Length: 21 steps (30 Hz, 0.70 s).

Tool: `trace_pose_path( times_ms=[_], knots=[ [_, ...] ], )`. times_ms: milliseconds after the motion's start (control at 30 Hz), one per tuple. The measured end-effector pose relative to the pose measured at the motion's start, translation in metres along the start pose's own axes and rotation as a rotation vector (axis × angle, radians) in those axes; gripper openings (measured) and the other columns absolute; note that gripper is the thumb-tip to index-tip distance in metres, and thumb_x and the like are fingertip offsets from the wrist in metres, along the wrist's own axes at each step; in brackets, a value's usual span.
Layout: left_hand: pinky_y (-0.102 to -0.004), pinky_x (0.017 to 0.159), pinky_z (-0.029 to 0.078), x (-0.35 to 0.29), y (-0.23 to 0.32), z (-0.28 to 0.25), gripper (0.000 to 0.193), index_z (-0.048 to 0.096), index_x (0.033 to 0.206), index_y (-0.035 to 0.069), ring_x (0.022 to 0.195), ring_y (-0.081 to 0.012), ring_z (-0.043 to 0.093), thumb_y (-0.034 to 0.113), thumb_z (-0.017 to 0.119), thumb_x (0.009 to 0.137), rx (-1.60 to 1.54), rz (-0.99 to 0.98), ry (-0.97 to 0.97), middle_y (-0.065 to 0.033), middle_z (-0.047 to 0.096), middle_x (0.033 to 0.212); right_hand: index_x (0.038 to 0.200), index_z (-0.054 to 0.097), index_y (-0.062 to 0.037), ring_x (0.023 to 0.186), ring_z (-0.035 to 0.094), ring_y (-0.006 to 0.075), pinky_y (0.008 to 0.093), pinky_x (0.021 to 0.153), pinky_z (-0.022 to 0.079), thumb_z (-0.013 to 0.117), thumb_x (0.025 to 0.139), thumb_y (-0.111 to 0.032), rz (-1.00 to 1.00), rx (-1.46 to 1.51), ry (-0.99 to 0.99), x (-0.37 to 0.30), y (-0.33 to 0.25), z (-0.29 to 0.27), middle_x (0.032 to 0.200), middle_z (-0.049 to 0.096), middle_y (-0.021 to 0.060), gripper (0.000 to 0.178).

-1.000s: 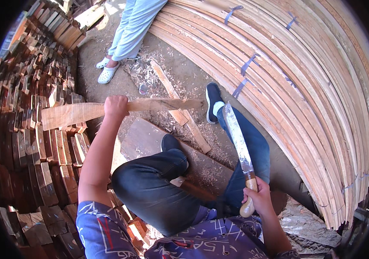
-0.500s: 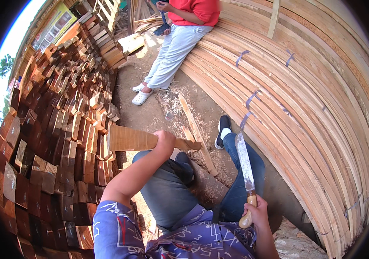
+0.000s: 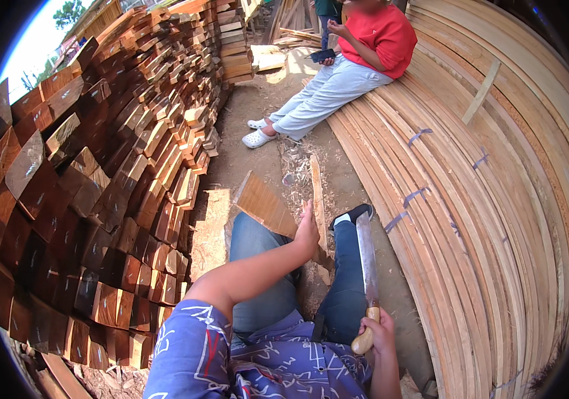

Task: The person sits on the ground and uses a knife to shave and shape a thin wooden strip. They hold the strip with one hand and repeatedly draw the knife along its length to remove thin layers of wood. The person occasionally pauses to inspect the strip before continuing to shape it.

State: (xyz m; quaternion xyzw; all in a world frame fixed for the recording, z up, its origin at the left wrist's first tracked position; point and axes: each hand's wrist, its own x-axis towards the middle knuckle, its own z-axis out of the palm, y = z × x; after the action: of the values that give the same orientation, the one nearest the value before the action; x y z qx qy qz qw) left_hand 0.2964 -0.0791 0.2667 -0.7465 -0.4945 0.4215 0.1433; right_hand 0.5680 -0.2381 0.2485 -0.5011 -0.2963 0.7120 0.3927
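In my right hand (image 3: pixel 381 330) is the pale wooden handle of a machete (image 3: pixel 368 259). Its long, worn metal blade points away from me, above my right leg. My left hand (image 3: pixel 307 234) is at the narrow part of a wooden piece (image 3: pixel 266 203), with its fingers pointing up along the edge and the palm against it. The piece is brown, flat and broad at its far left end, and it slants over my left thigh. My hand and forearm hide its narrower end.
Stacked cut timber blocks (image 3: pixel 158 179) rise on my left. Long bundled planks (image 3: pixel 431 219) run along my right. A person in a red top (image 3: pixel 384 40) sits on them, holding a dark phone (image 3: pixel 323 56). A wood strip (image 3: pixel 317 189) lies among shavings on the ground ahead.
The wooden piece has turned, its broad end now tilted up and away. My left hand has shifted right, its fingers straighter. The machete stays in my right hand, and the view has swung left.
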Motion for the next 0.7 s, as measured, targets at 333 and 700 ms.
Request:
trace_pose_path(
  times_ms=[333, 700],
  knots=[
    [-0.0666, 0.112, 0.002, -0.131, -0.133, -0.046, 0.061, 0.063, 0.12, 0.011, 0.132, -0.0344, 0.042, 0.059, 0.056, 0.083, -0.139, -0.451, 0.095, -0.0119, 0.061, 0.12, 0.094, 0.054, 0.0001, 0.056, 0.059, 0.0153, 0.0276, 0.051, 0.049, 0.062, 0.078, 0.005, 0.091, -0.005, 0.044, -0.01, 0.014, -0.008, 0.07, 0.058, 0.0072, 0.019],
    [-0.0425, 0.083, 0.05, -0.204, -0.208, -0.097, 0.013, 0.069, 0.092, 0.008, 0.086, -0.028, 0.066, 0.01, 0.067, 0.079, -0.512, 0.001, 0.147, -0.01, 0.068, 0.081, 0.099, 0.052, -0.0021, 0.06, 0.06, 0.0147, 0.0286, 0.054, 0.051, 0.06, 0.081, 0.003, 0.09, -0.009, -0.005, 0.001, 0.02, 0.003, 0.073, 0.058, 0.0073, 0.021]
  ],
)
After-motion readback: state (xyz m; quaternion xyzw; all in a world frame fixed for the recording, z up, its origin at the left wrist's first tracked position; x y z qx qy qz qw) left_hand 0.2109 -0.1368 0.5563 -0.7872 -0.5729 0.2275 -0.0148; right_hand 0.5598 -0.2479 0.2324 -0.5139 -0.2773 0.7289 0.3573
